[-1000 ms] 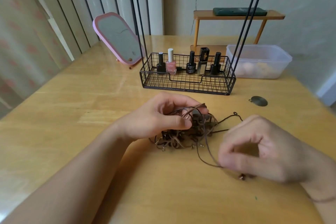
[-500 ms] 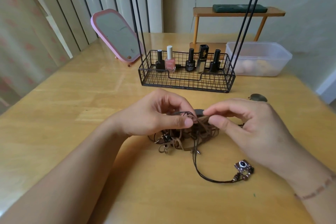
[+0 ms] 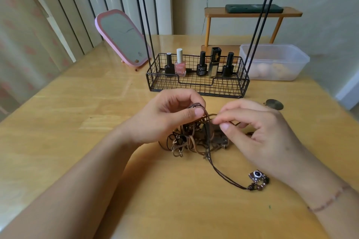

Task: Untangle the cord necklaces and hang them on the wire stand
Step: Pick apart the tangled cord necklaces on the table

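Note:
A tangle of brown cord necklaces (image 3: 191, 139) lies on the wooden table (image 3: 77, 114) in front of me. My left hand (image 3: 167, 116) pinches a few cords at the top of the tangle between thumb and fingers. My right hand (image 3: 258, 132) pinches a cord just to the right of it. One dark cord runs down from the tangle to a jewelled pendant (image 3: 258, 179) lying near my right wrist. The black wire stand (image 3: 198, 83) sits behind the tangle; its thin uprights rise out of view.
The stand's basket holds several nail polish bottles (image 3: 202, 64). A pink mirror (image 3: 122, 39) leans at the back left. A clear plastic box (image 3: 274, 62) is at the back right, a small wooden shelf (image 3: 252, 14) behind it. A round metal disc (image 3: 274, 104) lies beside my right hand.
My right hand moved up from the lower right to the top of the tangle and took a cord there. The pendant it was covering now lies exposed on the table.

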A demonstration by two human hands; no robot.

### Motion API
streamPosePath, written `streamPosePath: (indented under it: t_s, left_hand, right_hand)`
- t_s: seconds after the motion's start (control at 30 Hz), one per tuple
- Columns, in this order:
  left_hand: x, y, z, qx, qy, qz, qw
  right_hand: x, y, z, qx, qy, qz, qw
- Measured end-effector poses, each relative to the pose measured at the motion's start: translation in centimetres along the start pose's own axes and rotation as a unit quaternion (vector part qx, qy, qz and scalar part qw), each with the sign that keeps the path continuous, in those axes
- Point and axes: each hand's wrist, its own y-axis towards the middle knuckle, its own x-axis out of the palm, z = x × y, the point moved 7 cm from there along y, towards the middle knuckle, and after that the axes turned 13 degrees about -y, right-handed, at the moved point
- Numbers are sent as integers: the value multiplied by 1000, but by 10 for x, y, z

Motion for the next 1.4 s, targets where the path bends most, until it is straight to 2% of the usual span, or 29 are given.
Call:
streamPosePath:
  t_s: [0.13,0.3,0.47,0.9,1.13,1.4]
  left_hand:
    - [6,1,3,18,10,-9,1000]
    - [11,2,5,41,43,-1,998]
    - [7,2,3,40,94,21,995]
    - [5,-1,12,83,143,62,984]
    - [-4,-1,8,54,172,104,978]
    - [-10,-2,8,36,216,106,970]
  right_hand:
    - [4,4,2,45,45,12,998]
    - [14,5,0,97,200,-24,975]
    - [14,8,7,134,229,-40,963]
    - [17,9,7,123,173,-58,976]
    - [8,8,2,69,77,-14,995]
    - [5,8,1,49,73,-12,996]
